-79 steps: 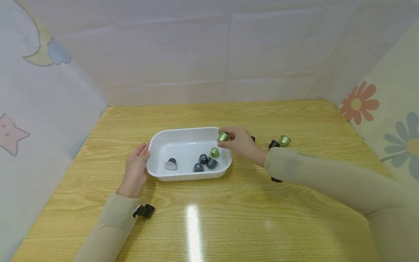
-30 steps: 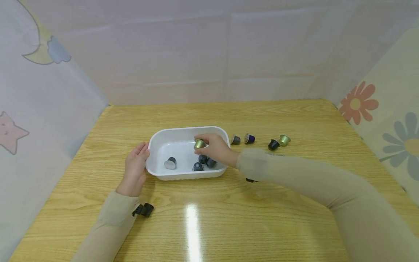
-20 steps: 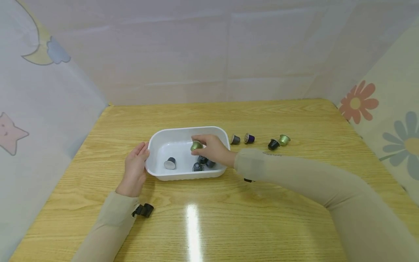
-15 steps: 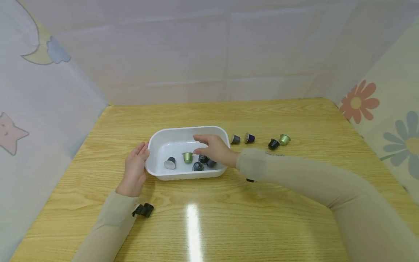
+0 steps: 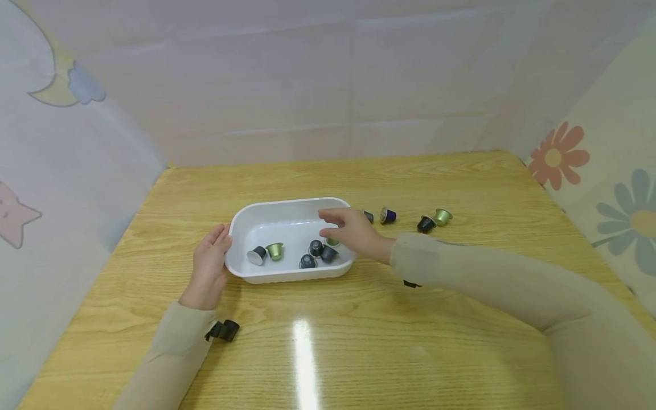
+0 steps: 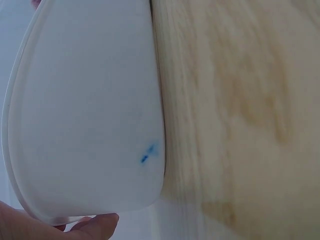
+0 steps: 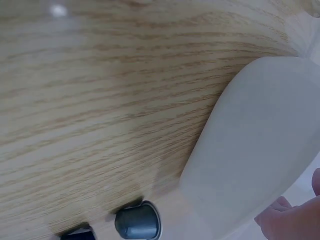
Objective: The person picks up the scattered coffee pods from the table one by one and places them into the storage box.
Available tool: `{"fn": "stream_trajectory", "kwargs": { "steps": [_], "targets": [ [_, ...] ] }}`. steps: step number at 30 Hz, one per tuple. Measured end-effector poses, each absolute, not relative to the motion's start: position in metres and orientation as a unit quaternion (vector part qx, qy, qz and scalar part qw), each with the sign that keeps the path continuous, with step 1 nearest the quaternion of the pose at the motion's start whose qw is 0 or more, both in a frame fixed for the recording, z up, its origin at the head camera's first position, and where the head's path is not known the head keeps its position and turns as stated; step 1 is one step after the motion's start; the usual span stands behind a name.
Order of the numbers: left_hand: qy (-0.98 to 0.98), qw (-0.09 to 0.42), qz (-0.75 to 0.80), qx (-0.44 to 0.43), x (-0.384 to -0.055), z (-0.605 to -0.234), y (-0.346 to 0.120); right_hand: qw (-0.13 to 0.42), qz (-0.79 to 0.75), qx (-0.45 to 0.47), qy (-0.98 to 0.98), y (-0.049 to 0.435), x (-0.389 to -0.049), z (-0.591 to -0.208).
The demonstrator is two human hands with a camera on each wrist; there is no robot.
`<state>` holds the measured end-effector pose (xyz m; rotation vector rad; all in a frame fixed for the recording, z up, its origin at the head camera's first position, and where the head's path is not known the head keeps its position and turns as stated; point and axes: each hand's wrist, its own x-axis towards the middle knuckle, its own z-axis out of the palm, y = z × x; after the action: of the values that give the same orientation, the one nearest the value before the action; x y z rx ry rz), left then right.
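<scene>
White tray point(image 5: 294, 278) on the desk point(image 5: 389, 353)
Left hand point(image 5: 207, 267) grips its left end; inside, three dark capsules point(image 5: 308, 262) sit right of a green capsule point(image 5: 275, 251) and a pale-lidded capsule point(image 5: 257, 255). Right hand point(image 5: 359, 232) hovers over the right end, fingers parted, holding nothing; beyond, rightward, a purple capsule point(image 5: 388, 215) and a black capsule point(image 5: 426, 224).

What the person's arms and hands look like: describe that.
The left hand and right hand are ungloved. The left sleeve and right sleeve are long and beige. A small black device shows near each wrist.
</scene>
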<state>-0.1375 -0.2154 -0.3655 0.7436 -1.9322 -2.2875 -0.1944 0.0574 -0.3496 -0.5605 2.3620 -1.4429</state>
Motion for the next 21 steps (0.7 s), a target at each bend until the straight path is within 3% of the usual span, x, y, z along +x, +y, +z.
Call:
{"fn": "stream_trajectory", "kwargs": {
  "steps": [21],
  "targets": [
    [-0.627, 0.028, -0.741, 0.238, -0.138, -0.366, -0.216, 0.095, -0.521, -0.176, 0.830, 0.110, -0.195, -0.330]
  ]
}}
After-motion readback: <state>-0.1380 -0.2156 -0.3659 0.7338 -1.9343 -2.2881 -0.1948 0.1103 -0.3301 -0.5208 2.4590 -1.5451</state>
